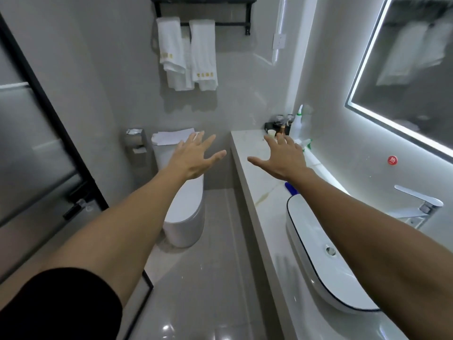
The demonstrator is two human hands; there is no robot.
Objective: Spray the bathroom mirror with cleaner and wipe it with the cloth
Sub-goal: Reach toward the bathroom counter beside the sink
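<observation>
The lit-edged bathroom mirror point(409, 77) hangs on the right wall above the counter. A white spray bottle with a green trigger point(297, 123) stands at the counter's far end. A green and white item point(307, 143), partly hidden by my right hand, lies just in front of it. My right hand point(282, 157) hovers over the far counter with its fingers spread and holds nothing. My left hand point(196, 155) is stretched out over the toilet, also spread and holding nothing. I cannot tell which item is the cloth.
A white basin point(318, 253) with a chrome tap point(416, 204) sits in the pale counter point(257, 187). A blue object point(291, 188) lies behind the basin. Toiletries in a black tray point(279, 125), a toilet point(186, 212), hanging towels point(188, 55) and a glass door point(31, 133) surround me.
</observation>
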